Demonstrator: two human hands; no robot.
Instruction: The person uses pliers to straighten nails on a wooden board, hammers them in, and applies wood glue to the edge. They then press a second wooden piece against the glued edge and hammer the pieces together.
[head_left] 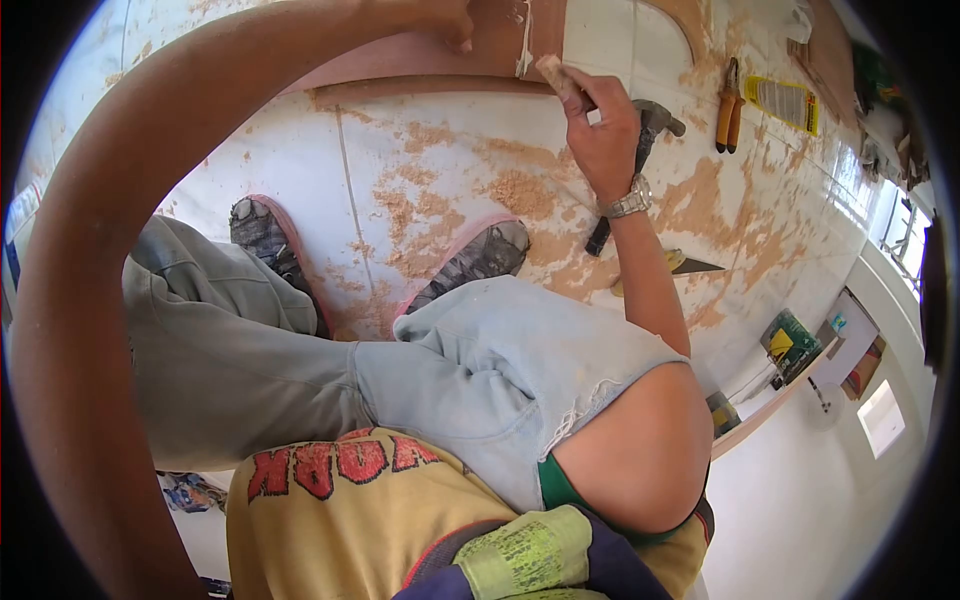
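My right hand (605, 130), with a metal watch at the wrist, is closed around a small pale brown piece (560, 80) that looks like wood. It is beside the end of a reddish-brown board (490, 40), which has a ragged white smear near that end. At the top edge my left hand (445, 18) is over the same board, partly cut off, its grip unclear. A hammer (652, 125) lies on the floor, partly hidden behind my right hand and wrist. Nearby is a trowel-like tool (690, 264) with a pointed dark blade, partly behind my forearm.
Orange-handled pliers (730, 115) and a yellow-edged packet (783, 104) lie on the dust-smeared tiled floor (400, 140). Two worn dark shoes (480, 255) with pink rims stand below the board. At the right are a green and yellow box (790, 345) and a white wall (800, 500).
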